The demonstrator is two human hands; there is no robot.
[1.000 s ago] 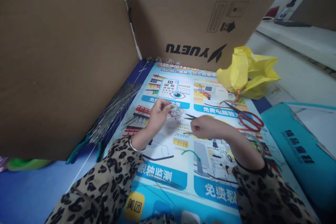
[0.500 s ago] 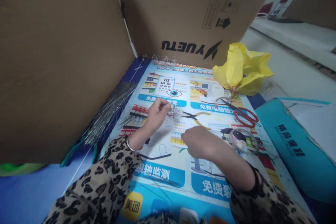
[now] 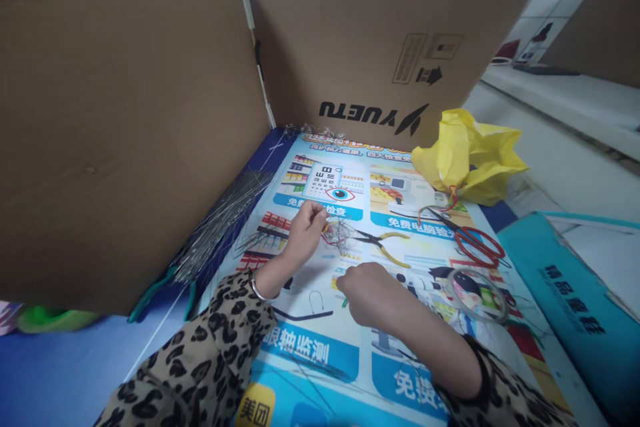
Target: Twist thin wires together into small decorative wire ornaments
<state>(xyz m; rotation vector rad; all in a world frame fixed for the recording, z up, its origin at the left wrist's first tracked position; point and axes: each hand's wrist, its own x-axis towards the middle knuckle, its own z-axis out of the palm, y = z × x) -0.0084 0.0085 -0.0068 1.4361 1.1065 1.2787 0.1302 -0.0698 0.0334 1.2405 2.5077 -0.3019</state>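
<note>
My left hand point(image 3: 306, 235) is closed in a pinch at the left edge of a loose tangle of thin silvery wire point(image 3: 340, 236) with some red in it. My right hand point(image 3: 374, 297) is closed too, lower and to the right, with its back towards me. Whatever its fingers hold is hidden; a small bit of green shows beside them. Just right of the tangle lie pliers with yellow handles point(image 3: 393, 240), their jaws pointing towards it. Both hands are over a printed poster point(image 3: 320, 293).
Cardboard panels point(image 3: 125, 113) stand left and behind. A bundle of straight wires point(image 3: 215, 227) lies left, near a teal-handled tool point(image 3: 150, 293). To the right are red-handled scissors point(image 3: 477, 247), a tape roll point(image 3: 477, 297), a yellow bag point(image 3: 465, 153) and a turquoise box point(image 3: 565, 293).
The whole scene sits lower in the view as the camera has tilted up. My right hand has shifted slightly left relative to the left one, which keeps its pinch at the tangle.
</note>
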